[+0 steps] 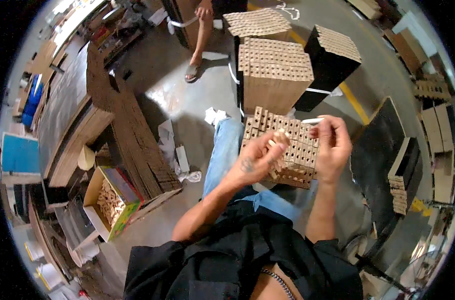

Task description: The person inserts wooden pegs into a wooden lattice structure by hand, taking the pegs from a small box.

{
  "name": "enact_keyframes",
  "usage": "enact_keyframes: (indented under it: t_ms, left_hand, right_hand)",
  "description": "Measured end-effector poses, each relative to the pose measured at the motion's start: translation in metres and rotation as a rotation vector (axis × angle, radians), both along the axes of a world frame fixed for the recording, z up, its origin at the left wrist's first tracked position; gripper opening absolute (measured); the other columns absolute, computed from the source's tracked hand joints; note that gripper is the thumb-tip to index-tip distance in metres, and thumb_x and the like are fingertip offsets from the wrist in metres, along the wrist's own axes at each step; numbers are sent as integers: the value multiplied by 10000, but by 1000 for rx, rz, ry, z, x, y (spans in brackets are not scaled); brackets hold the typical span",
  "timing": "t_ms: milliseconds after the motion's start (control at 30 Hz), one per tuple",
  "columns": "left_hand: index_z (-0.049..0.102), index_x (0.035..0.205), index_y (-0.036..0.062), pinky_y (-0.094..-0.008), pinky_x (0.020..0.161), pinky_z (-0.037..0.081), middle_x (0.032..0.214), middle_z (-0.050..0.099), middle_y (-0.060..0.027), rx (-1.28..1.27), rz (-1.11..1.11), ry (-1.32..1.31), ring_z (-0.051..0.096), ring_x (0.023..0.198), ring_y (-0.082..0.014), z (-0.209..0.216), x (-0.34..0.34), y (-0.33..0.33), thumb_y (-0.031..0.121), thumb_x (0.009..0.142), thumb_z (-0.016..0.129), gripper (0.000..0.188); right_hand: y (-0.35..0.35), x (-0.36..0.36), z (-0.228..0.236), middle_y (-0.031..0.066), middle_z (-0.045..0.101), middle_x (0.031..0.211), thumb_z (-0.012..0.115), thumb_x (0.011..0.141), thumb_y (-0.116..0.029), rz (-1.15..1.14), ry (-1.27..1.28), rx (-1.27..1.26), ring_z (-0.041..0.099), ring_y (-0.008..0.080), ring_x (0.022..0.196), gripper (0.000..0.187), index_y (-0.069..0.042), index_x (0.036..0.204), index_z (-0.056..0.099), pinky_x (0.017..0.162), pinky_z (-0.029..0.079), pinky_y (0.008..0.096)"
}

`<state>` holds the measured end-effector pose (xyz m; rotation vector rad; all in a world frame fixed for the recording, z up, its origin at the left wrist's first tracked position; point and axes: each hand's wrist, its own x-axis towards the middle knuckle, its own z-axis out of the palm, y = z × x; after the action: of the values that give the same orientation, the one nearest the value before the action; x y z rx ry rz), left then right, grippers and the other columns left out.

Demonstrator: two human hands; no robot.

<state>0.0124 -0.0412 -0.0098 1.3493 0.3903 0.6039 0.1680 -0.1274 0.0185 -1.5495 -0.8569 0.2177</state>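
In front of my knees stands a stack of boards with rows of round holes in their upturned edges. My left hand is closed over the stack's left half, with several short wooden dowels in its fingers. Loose light pieces, likely more dowels, show just below that hand. My right hand is at the stack's right edge, its fingertips pressed together. What they hold, if anything, is hidden. A slim white piece lies by those fingers; whether they grip it I cannot tell.
More strapped stacks of drilled boards stand ahead. An open carton of dowels is at the left, beside long brown boards. Black panels lie at the right. Another person's foot is on the far floor.
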Motion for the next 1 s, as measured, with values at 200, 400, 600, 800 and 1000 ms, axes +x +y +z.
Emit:
enact_keyframes:
  t_ms: [200,400,600,800,1000]
  left_hand:
    - [575,1062,28,-320,548,435,674,576,-43,18,-297,165,521,595,-122,25,-35,-23,234,1019,541,214]
    - [587,1152,35,-253,582,438,806,584,9,-269,-274,236,507,660,-76,22,-91,-20,234,1032,531,239]
    - [618,1125,61,-208,617,435,844,580,41,-363,-128,234,534,720,-35,12,-121,-13,294,1023,568,259]
    - [625,1116,26,-215,678,447,857,591,29,-479,-47,139,536,781,-53,6,-132,-4,312,1001,609,309]
    - [628,1168,30,-217,684,445,883,605,23,-490,-38,132,542,789,-57,1,-128,3,323,1000,608,339]
  right_hand:
    - [19,5,-8,70,700,880,589,1004,-146,394,262,-157,681,122,791,172,1,1078,636,691,551,259]
    - [43,-19,-24,122,724,928,674,926,-162,665,-41,-364,699,224,833,176,-11,1012,700,760,531,341]
    - [54,-27,-20,144,721,970,662,910,-133,739,-291,-389,696,284,881,162,-18,1015,707,791,529,357]
    - [58,-40,-10,110,683,884,626,838,-65,676,-695,-371,676,314,855,134,-51,964,669,750,535,414]
    - [60,-47,0,97,633,871,609,778,-33,793,-919,-520,662,289,872,152,-80,923,614,735,544,409]
